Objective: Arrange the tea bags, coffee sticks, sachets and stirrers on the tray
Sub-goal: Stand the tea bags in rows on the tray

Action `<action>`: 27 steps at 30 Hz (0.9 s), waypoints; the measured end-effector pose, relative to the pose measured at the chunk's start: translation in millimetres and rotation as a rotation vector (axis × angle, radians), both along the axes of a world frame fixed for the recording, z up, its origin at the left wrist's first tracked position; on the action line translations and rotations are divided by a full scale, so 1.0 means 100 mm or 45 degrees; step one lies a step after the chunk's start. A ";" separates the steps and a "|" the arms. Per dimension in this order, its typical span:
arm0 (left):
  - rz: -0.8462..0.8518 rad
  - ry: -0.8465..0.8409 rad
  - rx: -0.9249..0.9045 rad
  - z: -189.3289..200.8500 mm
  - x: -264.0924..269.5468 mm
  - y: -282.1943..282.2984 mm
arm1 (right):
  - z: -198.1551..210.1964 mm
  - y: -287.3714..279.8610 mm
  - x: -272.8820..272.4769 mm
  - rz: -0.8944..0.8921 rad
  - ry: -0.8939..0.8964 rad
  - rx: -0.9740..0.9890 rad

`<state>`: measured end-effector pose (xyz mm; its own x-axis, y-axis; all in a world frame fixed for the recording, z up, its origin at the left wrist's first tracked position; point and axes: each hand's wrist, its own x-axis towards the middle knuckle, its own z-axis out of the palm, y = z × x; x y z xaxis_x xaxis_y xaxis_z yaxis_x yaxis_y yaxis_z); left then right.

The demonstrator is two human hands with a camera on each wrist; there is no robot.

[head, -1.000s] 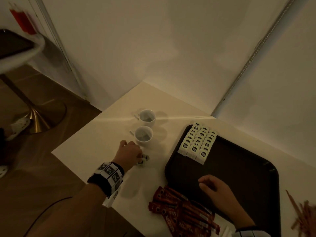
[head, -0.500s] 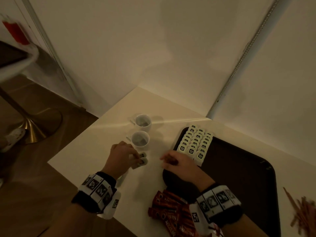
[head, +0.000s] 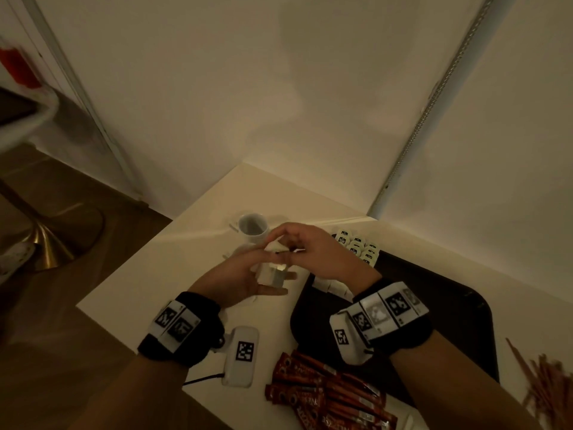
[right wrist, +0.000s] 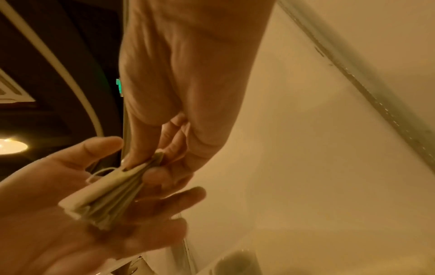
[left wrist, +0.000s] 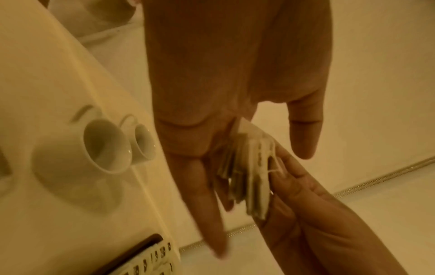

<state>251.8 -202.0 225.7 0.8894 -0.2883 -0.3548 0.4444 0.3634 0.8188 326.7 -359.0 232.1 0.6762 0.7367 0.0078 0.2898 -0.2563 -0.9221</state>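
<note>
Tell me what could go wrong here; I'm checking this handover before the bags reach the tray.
1. The right hand pinches the fanned bunch of pale paper tea bags only at its top, and the left hand lies flat beneath; outer bags could slip from that grip.
2. A loose white string might snag on a finger.
3. The white ceramic cups stand close by, so a careless move might knock them.

Head camera looks steeply down and forward at the desk (head: 173, 268) corner from above, at moderate range. Each wrist camera sits close behind its own hand, looking along the fingers. All three views share both hands meeting over the tea bags (head: 274, 268); head and left wrist views share the cups (left wrist: 105, 147).
</note>
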 end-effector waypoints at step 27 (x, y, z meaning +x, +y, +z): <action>0.276 -0.257 -0.080 0.06 0.44 -0.56 | 0.89 -0.45 0.25 -0.180 -0.730 -0.504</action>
